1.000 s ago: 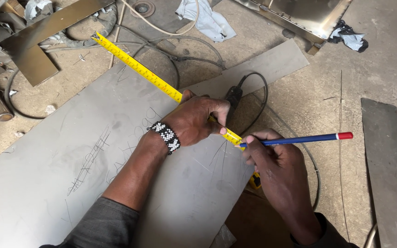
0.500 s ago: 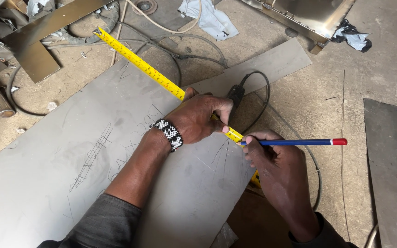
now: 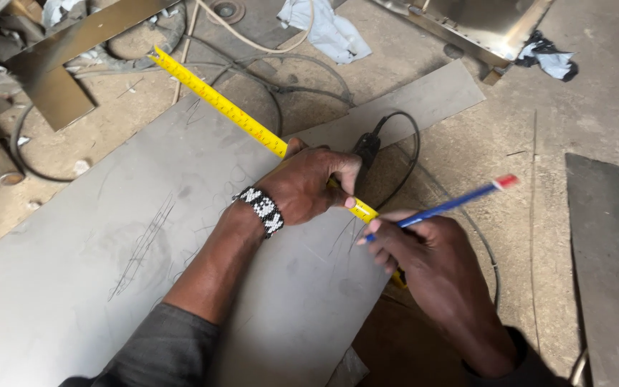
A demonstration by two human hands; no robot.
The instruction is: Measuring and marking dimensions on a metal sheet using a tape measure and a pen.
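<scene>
Grey metal sheet (image 3: 94, 287): left hand (image 3: 306, 186) pins yellow tape measure (image 3: 231, 111); right hand (image 3: 424, 251) grips blue pencil (image 3: 445, 208).

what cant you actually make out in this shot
- Pencil tip: in the head view, the blue pencil ends inside the right hand.
- Tape case: the yellow measuring tape runs under the left hand.
- Tape markings: too small.
- Grey metal sheet: cut off by the frame's lower left edge.
</scene>
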